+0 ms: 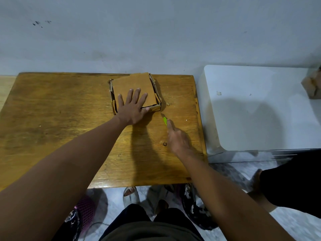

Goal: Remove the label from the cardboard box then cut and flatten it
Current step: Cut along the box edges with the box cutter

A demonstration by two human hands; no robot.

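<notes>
My two forearms are bare with no sleeves, my left hand [132,110] and right hand [177,137] wear no gloves or rings, and below I have dark clothes [151,226].

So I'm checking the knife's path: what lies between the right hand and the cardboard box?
In the head view, only the green knife held by the right hand, its tip pointing toward the cardboard box, and bare wooden table.
</notes>
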